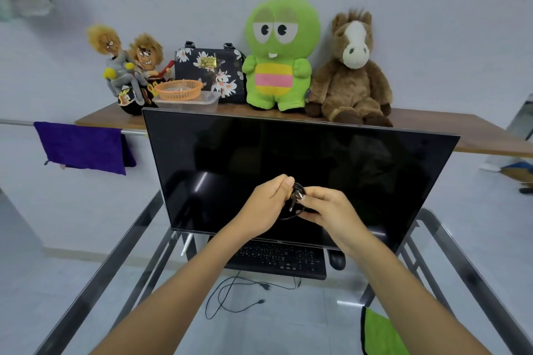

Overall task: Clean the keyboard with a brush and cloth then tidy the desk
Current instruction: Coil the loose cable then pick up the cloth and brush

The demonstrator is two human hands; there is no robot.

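Both my hands are raised in front of the dark monitor (300, 164). My left hand (266, 204) and my right hand (328, 209) together hold a small coil of black cable (297, 202), fingers curled round it. Below them a black keyboard (277, 261) lies under the monitor's lower edge on the glass desk (161, 305), with a black mouse (337, 260) at its right end. A green cloth (380, 334) lies at the desk's near right. A white brush-like stick (187, 243) leans left of the keyboard. Loose black cables (230, 294) show beneath the glass.
A wooden shelf (476, 135) behind the monitor carries plush toys, a floral bag (210, 69), an orange basket (178, 89) and a clear plastic box (187, 102). A purple cloth (83, 147) hangs on a rail at the left. Metal desk rails run along both sides.
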